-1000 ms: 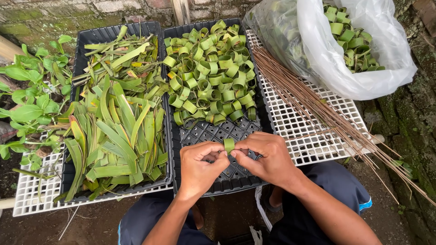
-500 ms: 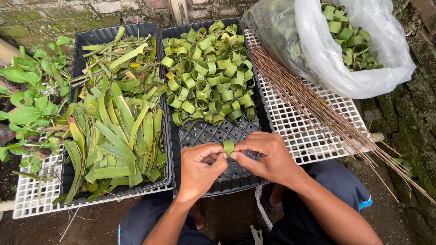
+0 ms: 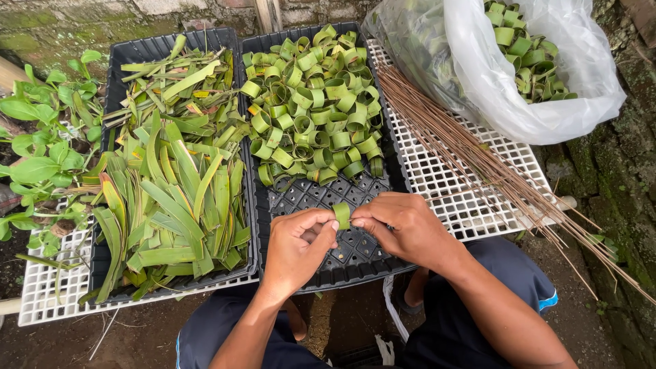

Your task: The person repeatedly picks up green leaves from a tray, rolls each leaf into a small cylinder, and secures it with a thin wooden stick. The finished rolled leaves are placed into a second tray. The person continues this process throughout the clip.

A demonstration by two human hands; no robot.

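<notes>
Over the black tray (image 3: 355, 263), both hands pinch a leaf ring (image 3: 342, 214).

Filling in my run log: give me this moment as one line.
left hand: pinching leaf ring | right hand: pinching same ring | over black tray | finished rings behind

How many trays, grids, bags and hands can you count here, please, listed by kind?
Black plastic trays: 2, the left tray with flat leaf strips and the right tray with leaf rings
White plastic grids: 2, left grid, right grid
Clear plastic bag: 1
Hands: 2, left hand and right hand, both pinching one leaf ring
Total: 7
</notes>
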